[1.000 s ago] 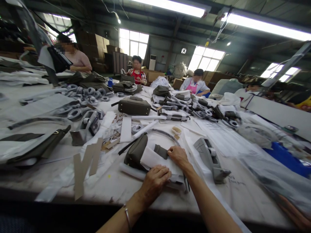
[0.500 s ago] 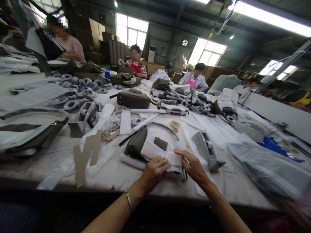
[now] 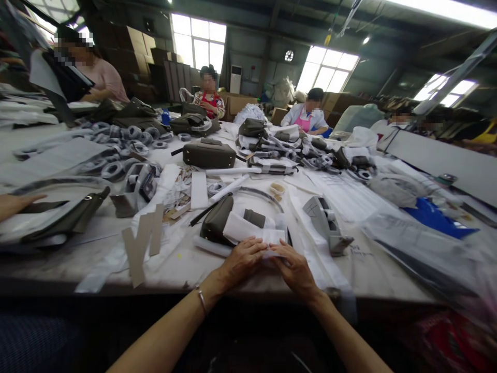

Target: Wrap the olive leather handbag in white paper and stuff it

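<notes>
White wrapping paper (image 3: 248, 230) (over olive bag (image 3: 216, 224)) pinched at near edge between left hand (image 3: 244, 257) and right hand (image 3: 294, 267).

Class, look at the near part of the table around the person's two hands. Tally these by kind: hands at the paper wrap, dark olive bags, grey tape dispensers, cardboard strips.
Hands at the white paper wrap: 2, left hand and right hand
Dark olive bags: 2
Grey tape dispensers: 2
Cardboard strips: 2
Total: 8
</notes>
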Demonstrator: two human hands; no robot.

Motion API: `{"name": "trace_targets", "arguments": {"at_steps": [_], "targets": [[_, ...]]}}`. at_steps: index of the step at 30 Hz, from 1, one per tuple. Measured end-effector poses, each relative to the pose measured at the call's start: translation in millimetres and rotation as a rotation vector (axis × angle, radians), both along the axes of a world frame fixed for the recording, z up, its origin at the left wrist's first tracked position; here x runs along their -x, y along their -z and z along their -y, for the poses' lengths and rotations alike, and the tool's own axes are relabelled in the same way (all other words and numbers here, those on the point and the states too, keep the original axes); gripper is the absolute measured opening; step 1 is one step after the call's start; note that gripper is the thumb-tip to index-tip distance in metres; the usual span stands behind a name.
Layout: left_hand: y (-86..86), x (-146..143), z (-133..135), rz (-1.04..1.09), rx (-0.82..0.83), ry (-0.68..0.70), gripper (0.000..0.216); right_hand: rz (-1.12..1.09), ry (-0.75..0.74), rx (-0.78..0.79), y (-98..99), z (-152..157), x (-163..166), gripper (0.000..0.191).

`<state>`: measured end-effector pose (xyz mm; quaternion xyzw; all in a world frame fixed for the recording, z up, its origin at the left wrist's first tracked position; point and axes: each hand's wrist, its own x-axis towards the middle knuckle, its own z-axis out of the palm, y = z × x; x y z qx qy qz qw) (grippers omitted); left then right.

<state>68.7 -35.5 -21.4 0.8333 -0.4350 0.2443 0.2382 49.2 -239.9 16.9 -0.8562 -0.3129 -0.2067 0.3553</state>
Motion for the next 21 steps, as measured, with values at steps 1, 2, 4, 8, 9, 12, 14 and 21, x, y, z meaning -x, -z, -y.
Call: {"name": "trace_targets", "arguments": {"at_steps": [1,2,4,8,9,12,14,21], "targets": [[-0.7,0,-1,-0.007,-0.015,0.014,0.034,0.004,-0.006,-0.007,0.6,0,3,0.019],[-1.3,0,-2,-0.012,-0.018,0.020,0.034,0.008,-0.024,-0.002,1.0,0,7,0.020],[-1.5,0,-1,-0.012,0.007,0.018,0.029,0.012,-0.079,0.029,2.4,-2,19,0.024],[0.9,0,2,-0.017,0.060,0.000,0.027,-0.021,-0.089,0.015,9.8,-8,45,0.033],[0.9,-1,2,-0.026,0.056,0.005,0.028,-0.036,-0.069,-0.005,12.4,-9,50,0.034],[-1.9,-5,-2,-0.070,0.030,0.057,0.030,-0.072,-0.050,-0.035,18.7,-12,59,0.035],[-4.7,-7,-4,-0.096,0.017,0.088,0.030,-0.075,-0.066,-0.046,21.3,-13,61,0.034],[-4.7,2,3,-0.058,0.057,0.000,0.025,-0.089,-0.083,-0.081,24.8,-19,69,0.033]]}}
